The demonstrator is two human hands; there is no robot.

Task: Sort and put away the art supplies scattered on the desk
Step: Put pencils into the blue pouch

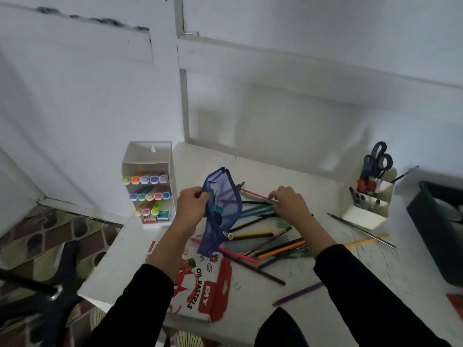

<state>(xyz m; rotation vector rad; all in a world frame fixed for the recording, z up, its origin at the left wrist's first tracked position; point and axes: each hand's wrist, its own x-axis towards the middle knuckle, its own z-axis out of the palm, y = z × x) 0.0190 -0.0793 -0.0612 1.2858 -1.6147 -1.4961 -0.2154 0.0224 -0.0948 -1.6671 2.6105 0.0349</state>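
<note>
Now, left hand [191, 206] grips pouch [225, 196], right [289, 204] pencils [255, 209]

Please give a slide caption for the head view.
Tidying: left hand holds a blue pouch, right hand grips pencils at the desk.

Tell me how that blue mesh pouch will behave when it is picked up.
Probably floppy: the blue mesh pouch sags below the left hand that grips its edge. Likely light, being thin see-through mesh with few items inside. Flat, so unlikely to roll.
</note>
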